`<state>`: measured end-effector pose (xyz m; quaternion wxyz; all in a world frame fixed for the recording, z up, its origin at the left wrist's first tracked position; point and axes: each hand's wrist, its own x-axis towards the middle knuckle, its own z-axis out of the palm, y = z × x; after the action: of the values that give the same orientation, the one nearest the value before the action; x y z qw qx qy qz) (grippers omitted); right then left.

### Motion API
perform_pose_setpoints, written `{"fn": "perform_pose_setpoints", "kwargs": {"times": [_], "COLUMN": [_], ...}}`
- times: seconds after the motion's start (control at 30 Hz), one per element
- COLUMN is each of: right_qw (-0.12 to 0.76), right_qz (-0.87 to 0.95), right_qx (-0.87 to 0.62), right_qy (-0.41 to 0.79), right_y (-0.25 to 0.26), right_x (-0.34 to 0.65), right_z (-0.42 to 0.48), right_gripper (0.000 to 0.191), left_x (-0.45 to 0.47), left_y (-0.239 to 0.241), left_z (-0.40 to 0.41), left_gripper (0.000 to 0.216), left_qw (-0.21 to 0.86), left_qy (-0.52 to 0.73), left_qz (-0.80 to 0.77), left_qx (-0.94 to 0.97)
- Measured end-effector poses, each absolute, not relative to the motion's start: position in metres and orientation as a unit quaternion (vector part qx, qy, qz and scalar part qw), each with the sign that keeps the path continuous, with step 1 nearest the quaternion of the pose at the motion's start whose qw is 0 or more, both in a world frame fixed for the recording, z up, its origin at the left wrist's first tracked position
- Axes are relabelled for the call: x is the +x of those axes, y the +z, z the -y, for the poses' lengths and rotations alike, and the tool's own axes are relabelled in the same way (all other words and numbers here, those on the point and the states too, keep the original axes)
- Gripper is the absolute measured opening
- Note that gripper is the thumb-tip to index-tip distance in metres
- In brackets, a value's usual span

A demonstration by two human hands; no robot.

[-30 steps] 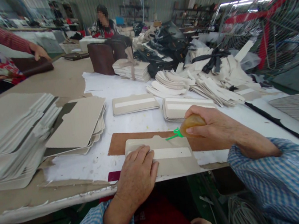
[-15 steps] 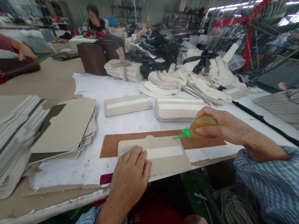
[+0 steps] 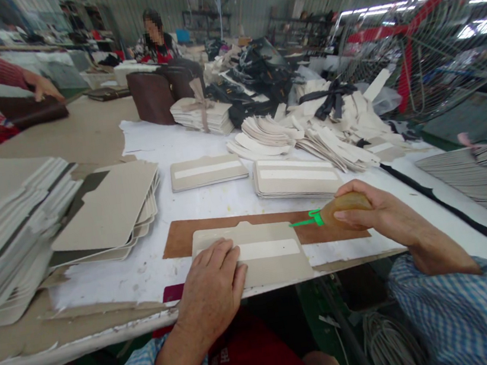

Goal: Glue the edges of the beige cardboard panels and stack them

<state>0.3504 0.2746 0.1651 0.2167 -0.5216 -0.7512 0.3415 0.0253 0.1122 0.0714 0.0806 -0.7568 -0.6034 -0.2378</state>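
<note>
A beige panel (image 3: 273, 268) with a white strip across it lies at the table's front edge, partly over a brown leather-like strip (image 3: 177, 239). My left hand (image 3: 213, 276) rests flat on the panel's left part, fingers stretched out. In my right hand (image 3: 375, 210) is an amber squeeze bottle (image 3: 346, 211) with a green nozzle (image 3: 315, 218), my fingers wrapped round it. Its thin tip is at the panel's top right corner; whether it touches cannot be made out. Behind the panel lie two small stacks of similar panels, a left stack (image 3: 209, 178) and a right stack (image 3: 295, 184).
Larger beige panels form a tall stack (image 3: 1, 220) and a fanned pile (image 3: 105, 219) on the left. Loose pale strips (image 3: 264, 135) and black pieces (image 3: 259, 66) are heaped at the back. A co-worker's hand (image 3: 42, 86) holds a dark brown piece at far left.
My right hand has moved right with the squeeze bottle, drawing the nozzle tip along to the panel's top right corner. My left hand and the panel stay nearly still.
</note>
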Motion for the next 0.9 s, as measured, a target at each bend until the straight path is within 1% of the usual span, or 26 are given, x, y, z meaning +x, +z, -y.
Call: {"fn": "perform_pose_setpoints", "kwargs": {"times": [0.13,0.23,0.27,0.33,0.4,0.43,0.53,0.63,0.7,0.8,0.9], "right_qw": [0.306,0.425,0.467,0.535,0.582,0.599,0.645,0.685,0.702,0.711,0.709], "right_qz": [0.679,0.559,0.514,0.434,0.367,0.339,0.291,0.275,0.266,0.27,0.303], "right_qx": [-0.527,-0.503,-0.487,-0.452,-0.427,-0.421,-0.435,-0.457,-0.465,-0.472,-0.476], "right_qy": [0.408,0.504,0.53,0.566,0.587,0.591,0.556,0.496,0.47,0.446,0.423], "right_y": [0.136,0.112,0.106,0.098,0.094,0.094,0.094,0.093,0.093,0.094,0.095], "right_x": [0.349,0.347,0.348,0.355,0.369,0.377,0.405,0.431,0.446,0.463,0.473], "right_z": [-0.272,-0.271,-0.272,-0.278,-0.287,-0.292,-0.306,-0.322,-0.333,-0.349,-0.362], "right_gripper": [0.05,0.057,0.055,0.044,0.035,0.034,0.031,0.018,0.014,0.019,0.031], "left_x": [0.025,0.024,0.024,0.022,0.02,0.02,0.017,0.016,0.016,0.015,0.015], "left_y": [0.07,0.068,0.067,0.064,0.061,0.059,0.055,0.053,0.052,0.052,0.052], "left_z": [-0.113,-0.113,-0.113,-0.113,-0.114,-0.115,-0.117,-0.118,-0.118,-0.119,-0.12], "left_gripper": [0.029,0.03,0.03,0.03,0.031,0.031,0.032,0.033,0.032,0.032,0.032], "left_qw": [0.075,0.082,0.088,0.104,0.118,0.126,0.144,0.153,0.161,0.174,0.18], "left_qy": [-0.235,-0.237,-0.239,-0.245,-0.253,-0.257,-0.265,-0.269,-0.274,-0.281,-0.287], "left_qz": [0.608,0.606,0.603,0.597,0.59,0.587,0.577,0.572,0.569,0.564,0.557], "left_qx": [-0.754,-0.755,-0.756,-0.757,-0.757,-0.758,-0.759,-0.76,-0.758,-0.757,-0.758]}}
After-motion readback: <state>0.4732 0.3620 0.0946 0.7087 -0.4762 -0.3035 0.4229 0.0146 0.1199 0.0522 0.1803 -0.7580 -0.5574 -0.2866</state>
